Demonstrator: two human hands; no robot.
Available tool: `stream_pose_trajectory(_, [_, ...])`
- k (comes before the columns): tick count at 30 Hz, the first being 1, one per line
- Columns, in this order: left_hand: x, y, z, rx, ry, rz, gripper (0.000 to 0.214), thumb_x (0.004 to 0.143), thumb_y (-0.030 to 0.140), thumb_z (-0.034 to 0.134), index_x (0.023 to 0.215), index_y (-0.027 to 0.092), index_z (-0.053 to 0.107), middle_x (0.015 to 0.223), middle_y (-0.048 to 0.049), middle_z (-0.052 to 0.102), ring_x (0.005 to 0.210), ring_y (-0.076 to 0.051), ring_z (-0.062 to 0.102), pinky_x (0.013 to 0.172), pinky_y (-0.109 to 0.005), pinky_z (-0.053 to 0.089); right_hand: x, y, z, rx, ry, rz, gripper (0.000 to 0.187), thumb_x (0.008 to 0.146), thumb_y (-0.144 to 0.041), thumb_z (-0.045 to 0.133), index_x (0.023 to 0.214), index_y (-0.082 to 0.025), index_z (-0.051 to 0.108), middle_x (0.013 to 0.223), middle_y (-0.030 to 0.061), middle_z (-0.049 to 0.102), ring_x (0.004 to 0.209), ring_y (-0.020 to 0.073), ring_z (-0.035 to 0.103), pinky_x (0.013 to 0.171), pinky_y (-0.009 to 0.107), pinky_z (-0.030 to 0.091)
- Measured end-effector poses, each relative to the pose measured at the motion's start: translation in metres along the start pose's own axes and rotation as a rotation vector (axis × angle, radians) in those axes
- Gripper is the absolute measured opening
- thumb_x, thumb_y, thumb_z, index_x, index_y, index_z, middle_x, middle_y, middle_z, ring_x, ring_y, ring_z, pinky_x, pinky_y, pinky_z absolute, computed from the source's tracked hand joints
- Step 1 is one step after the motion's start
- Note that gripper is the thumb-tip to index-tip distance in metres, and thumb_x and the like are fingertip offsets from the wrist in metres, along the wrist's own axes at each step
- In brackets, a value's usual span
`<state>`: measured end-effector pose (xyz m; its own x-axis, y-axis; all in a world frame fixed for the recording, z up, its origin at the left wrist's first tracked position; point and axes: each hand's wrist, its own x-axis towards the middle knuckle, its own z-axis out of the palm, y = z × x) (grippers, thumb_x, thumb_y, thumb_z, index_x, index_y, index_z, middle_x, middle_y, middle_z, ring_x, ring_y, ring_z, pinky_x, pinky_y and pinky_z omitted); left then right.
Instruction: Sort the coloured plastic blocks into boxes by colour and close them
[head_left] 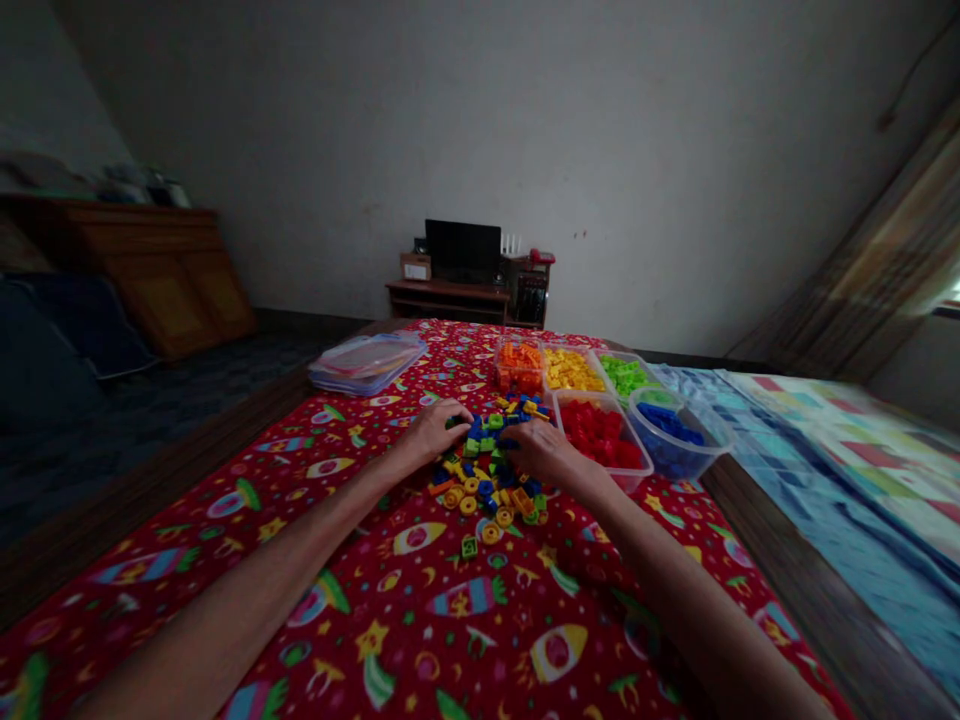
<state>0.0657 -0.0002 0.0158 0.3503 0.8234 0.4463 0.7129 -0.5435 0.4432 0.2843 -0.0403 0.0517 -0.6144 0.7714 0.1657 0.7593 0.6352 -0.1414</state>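
A loose heap of small plastic toy building pieces (486, 470) in blue, green, yellow and orange lies on a red rocket-print cloth (450, 600). My left hand (433, 432) rests palm down at the heap's left side, its fingertips at a dark green piece. My right hand (544, 452) lies over the heap's right side, its fingers on blue pieces. Both palms hide whatever the fingers may hold. Yellow ring-shaped pieces scatter toward me below the heap.
Clear tubs of sorted orange (519, 366), yellow (571, 370), green (625, 376) and red (600, 430) pieces stand beyond my right hand, beside a round tub of blue pieces (667, 434). Stacked clear lids (366, 362) lie far left.
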Motion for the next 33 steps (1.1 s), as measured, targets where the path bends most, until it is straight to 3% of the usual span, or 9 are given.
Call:
stream_pose_trajectory(4, [0.001, 0.001, -0.006, -0.087, 0.034, 0.015, 0.016, 0.075, 0.032, 0.055, 0.069, 0.019, 0.061, 0.092, -0.0058, 0.068, 0.091, -0.021, 0.061, 0.088, -0.035, 0.046, 0.000, 0.004, -0.001, 0.009, 0.060, -0.014, 0.019, 0.083, -0.014, 0.049, 0.090, -0.013, 0.066, 0.078, 0.0076, 0.065, 0.070, 0.0140, 0.055, 0.061, 0.023, 0.032])
stream_pose_trajectory(7, [0.002, 0.002, -0.009, -0.144, 0.042, -0.051, 0.019, 0.075, 0.036, 0.055, 0.071, 0.018, 0.060, 0.084, -0.0046, 0.068, 0.083, -0.020, 0.063, 0.082, -0.034, 0.048, 0.001, 0.009, 0.002, 0.003, 0.122, -0.033, 0.018, 0.085, -0.014, 0.047, 0.089, -0.012, 0.065, 0.074, 0.0068, 0.064, 0.065, 0.0130, 0.052, 0.060, 0.024, 0.030])
stream_pose_trajectory(11, [0.001, 0.008, -0.009, -0.252, 0.059, -0.129, 0.022, 0.069, 0.032, 0.062, 0.085, 0.018, 0.058, 0.081, -0.0029, 0.067, 0.077, -0.019, 0.064, 0.072, -0.031, 0.051, 0.003, 0.011, 0.007, 0.030, 0.184, -0.070, 0.019, 0.084, -0.012, 0.049, 0.095, -0.011, 0.064, 0.076, 0.0076, 0.064, 0.068, 0.0136, 0.054, 0.061, 0.023, 0.031])
stream_pose_trajectory(16, [0.002, 0.022, -0.013, -0.385, 0.037, -0.130, 0.050, 0.069, 0.031, 0.064, 0.115, 0.017, 0.050, 0.085, -0.0039, 0.068, 0.081, -0.020, 0.065, 0.075, -0.032, 0.050, 0.005, 0.011, 0.010, 0.082, 0.237, -0.079, 0.028, 0.077, -0.007, 0.049, 0.101, -0.010, 0.064, 0.078, 0.0077, 0.065, 0.069, 0.0139, 0.054, 0.063, 0.023, 0.033])
stream_pose_trajectory(23, [0.001, 0.037, -0.015, -0.612, -0.029, -0.200, 0.065, 0.071, 0.046, 0.064, 0.124, 0.013, 0.045, 0.065, 0.0028, 0.061, 0.060, -0.014, 0.058, 0.054, -0.022, 0.041, 0.008, 0.004, 0.012, 0.206, 0.412, -0.102, 0.045, 0.079, -0.016, 0.053, 0.124, -0.010, 0.053, 0.083, 0.0079, 0.066, 0.069, 0.0146, 0.055, 0.066, 0.025, 0.039])
stream_pose_trajectory(29, [0.001, 0.037, -0.003, -0.644, -0.079, -0.206, 0.070, 0.071, 0.056, 0.062, 0.124, 0.014, 0.046, 0.063, 0.0033, 0.060, 0.054, -0.013, 0.056, 0.048, -0.021, 0.040, 0.005, -0.010, 0.002, 0.272, 0.352, -0.217, 0.020, 0.081, -0.013, 0.055, 0.099, -0.014, 0.064, 0.077, 0.0052, 0.067, 0.065, 0.0124, 0.056, 0.063, 0.022, 0.038])
stream_pose_trajectory(33, [-0.001, 0.040, -0.008, -0.477, -0.005, -0.159, 0.054, 0.081, 0.057, 0.047, 0.114, 0.015, 0.057, 0.075, -0.0040, 0.068, 0.064, -0.018, 0.063, 0.056, -0.026, 0.047, -0.001, 0.014, -0.014, 0.135, 0.541, -0.161, 0.017, 0.082, -0.018, 0.055, 0.096, -0.016, 0.064, 0.077, 0.0053, 0.066, 0.070, 0.0144, 0.055, 0.066, 0.024, 0.039])
